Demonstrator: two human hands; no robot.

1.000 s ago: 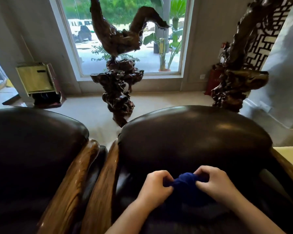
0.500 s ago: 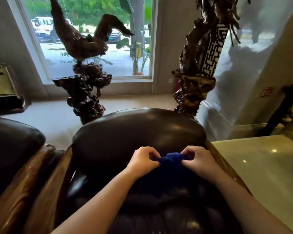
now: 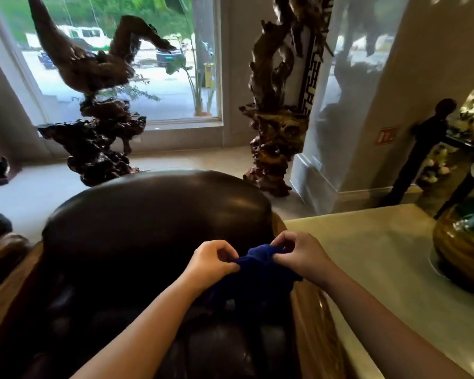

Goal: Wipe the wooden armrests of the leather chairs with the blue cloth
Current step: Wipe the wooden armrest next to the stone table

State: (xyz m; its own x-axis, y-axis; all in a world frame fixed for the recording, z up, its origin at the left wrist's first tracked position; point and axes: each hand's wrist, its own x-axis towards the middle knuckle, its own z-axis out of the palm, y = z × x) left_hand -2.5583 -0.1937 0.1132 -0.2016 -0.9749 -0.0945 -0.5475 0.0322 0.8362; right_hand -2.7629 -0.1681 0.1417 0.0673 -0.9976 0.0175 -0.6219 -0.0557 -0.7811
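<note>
No readable text anywhere; a small red sign [image 3: 387,135] on the wall is too blurred to read.

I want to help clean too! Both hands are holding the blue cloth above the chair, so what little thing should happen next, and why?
Probably lower the blue cloth onto the wooden armrest just beneath the right hand. The left hand and right hand pinch the cloth bunched over the leather chair, not touching wood yet, and that armrest looks nearest.

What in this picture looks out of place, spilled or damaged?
Nothing stands out. Both hands, left and right, pinch the bunched dark blue cloth above the dark brown leather chair. The wooden armrest on the right looks whole, and the pale tabletop shows no spill.
</note>
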